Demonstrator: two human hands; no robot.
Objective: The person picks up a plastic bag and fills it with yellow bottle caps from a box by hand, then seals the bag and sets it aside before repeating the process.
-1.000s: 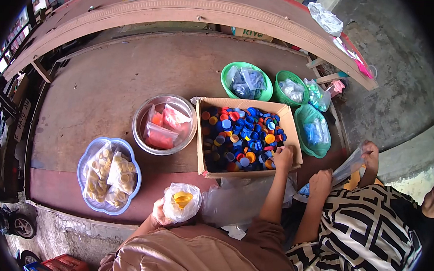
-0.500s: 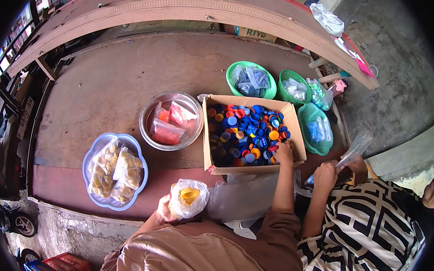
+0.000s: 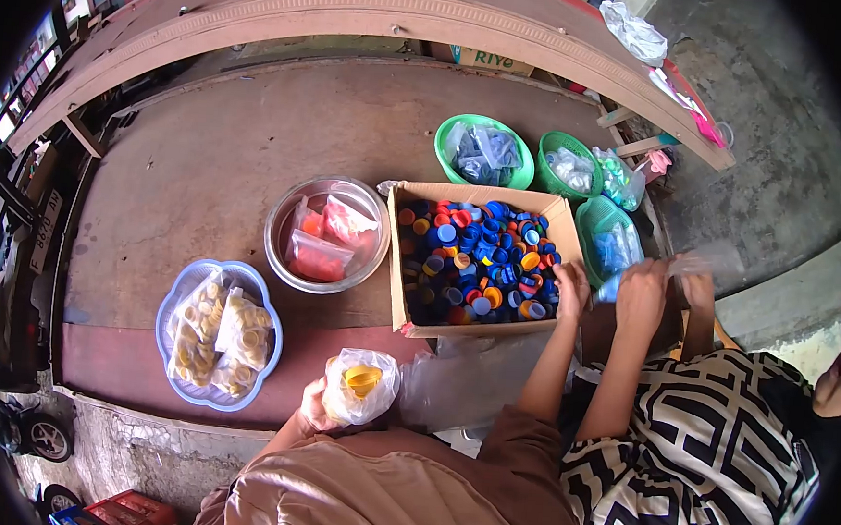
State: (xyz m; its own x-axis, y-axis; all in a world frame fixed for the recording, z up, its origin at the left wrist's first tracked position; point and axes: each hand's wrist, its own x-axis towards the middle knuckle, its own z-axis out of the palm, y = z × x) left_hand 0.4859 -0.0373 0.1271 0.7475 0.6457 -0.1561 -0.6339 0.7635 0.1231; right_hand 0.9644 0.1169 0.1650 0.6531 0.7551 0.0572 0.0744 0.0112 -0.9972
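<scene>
My left hand [image 3: 315, 405] is closed round a clear plastic bag [image 3: 361, 405] with yellow caps [image 3: 363, 380] in its open mouth. At the right edge of a cardboard box [image 3: 401, 300], my right hand [image 3: 572, 290] is raised with its fingers bent; whether anything is between them cannot be made out. Many bottle caps [image 3: 483, 257], mostly blue with some red and orange, lie in the box. Clear plastic sheeting [image 3: 461, 385] lies in front of it.
A blue basket [image 3: 274, 350] holds bags of cream caps, and a metal bowl [image 3: 273, 239] holds bags of red ones. Green baskets [image 3: 439, 148] stand behind and right of the box. At the right, a co-worker's hands [image 3: 642, 293] hold a clear bag.
My right hand has come up out of the caps to the box's right side. The co-worker's hands have moved up and left with their bag. My left hand keeps its bag.
</scene>
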